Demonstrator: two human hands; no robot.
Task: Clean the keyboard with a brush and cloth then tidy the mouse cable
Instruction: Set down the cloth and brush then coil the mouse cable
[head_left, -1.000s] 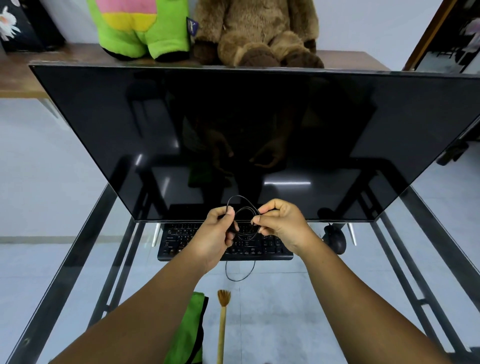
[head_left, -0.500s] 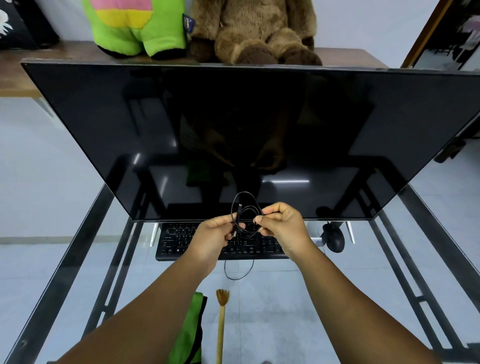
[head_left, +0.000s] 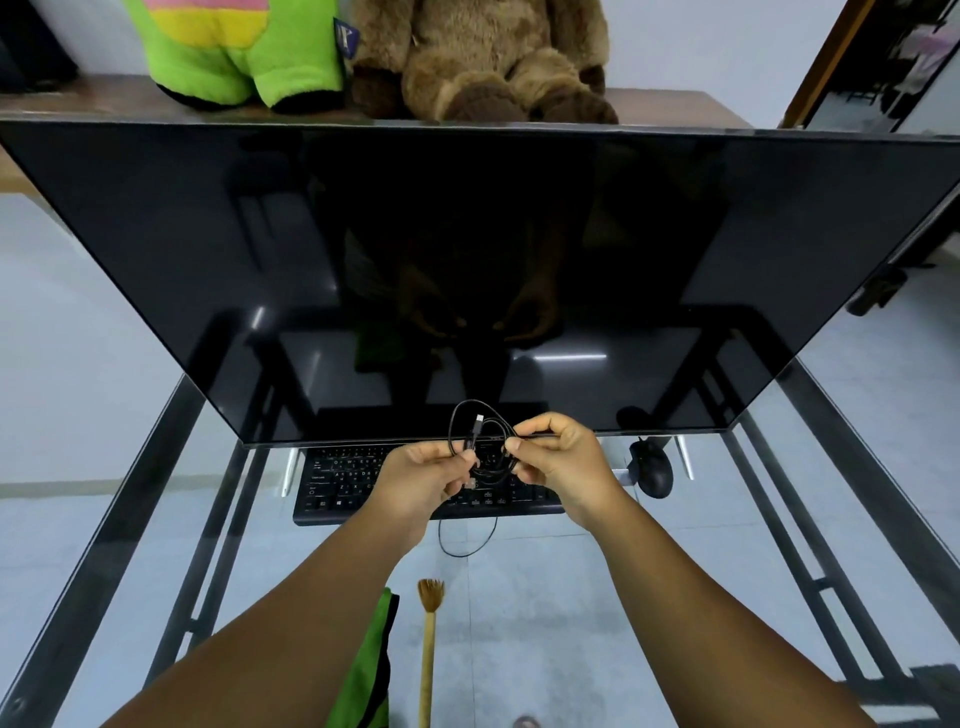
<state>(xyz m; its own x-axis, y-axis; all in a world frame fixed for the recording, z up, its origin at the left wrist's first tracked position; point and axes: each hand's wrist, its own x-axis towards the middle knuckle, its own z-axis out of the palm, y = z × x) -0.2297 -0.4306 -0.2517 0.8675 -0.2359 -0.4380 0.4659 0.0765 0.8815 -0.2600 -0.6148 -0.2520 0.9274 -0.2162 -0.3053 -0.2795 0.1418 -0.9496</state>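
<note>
Above glass desk (head_left: 675, 597), left hand (head_left: 423, 480) and right hand (head_left: 558, 462) pinch coiled cable (head_left: 480, 441).

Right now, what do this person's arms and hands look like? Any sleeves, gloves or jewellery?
Both forearms are bare up to the picture's edge: no sleeves show. The left hand and right hand wear no gloves, and no rings, watch or bracelet can be seen.

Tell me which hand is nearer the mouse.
Right. The right hand holds the coiled cable over the keyboard, just left of the mouse. The left hand grips the coil farther left.
</note>
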